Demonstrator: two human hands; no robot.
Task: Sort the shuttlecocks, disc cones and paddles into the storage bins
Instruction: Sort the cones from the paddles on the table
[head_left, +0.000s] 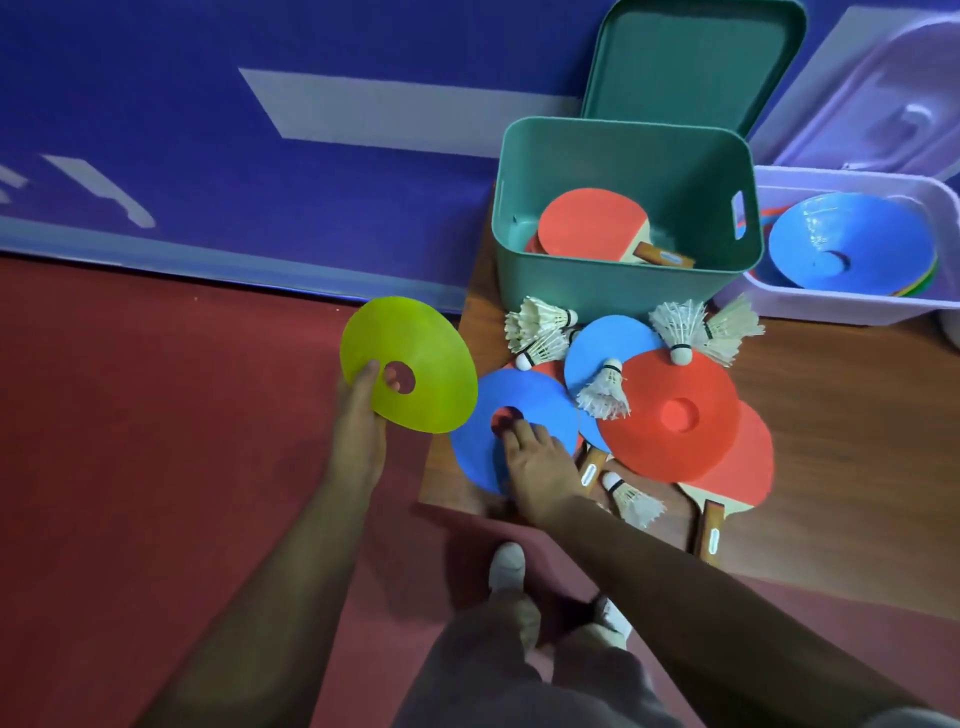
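Yellow disc cone (415, 343) tilted, blue cone (545, 405) flat, shuttlecocks (540, 318) scattered, paddle (592, 221) in bin (613, 292)

Yellow-green disc cone (410, 358). Blue disc cone (483, 452), red disc cone (670, 415). Paddle (743, 467): red face, pale wood handle. Shuttlecocks (540, 318): white, black band. Teal bin (613, 291), lilac bin (831, 307). Board (841, 415) brown wood-grain. Floor (156, 415) maroon. Wall (156, 104) blue, pale grey markings.

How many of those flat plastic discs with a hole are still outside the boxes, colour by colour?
Yellow-green plastic disc cone, held in the left hand: 1
Blue plastic disc cones: 2
Red plastic disc cone: 1
Total: 4
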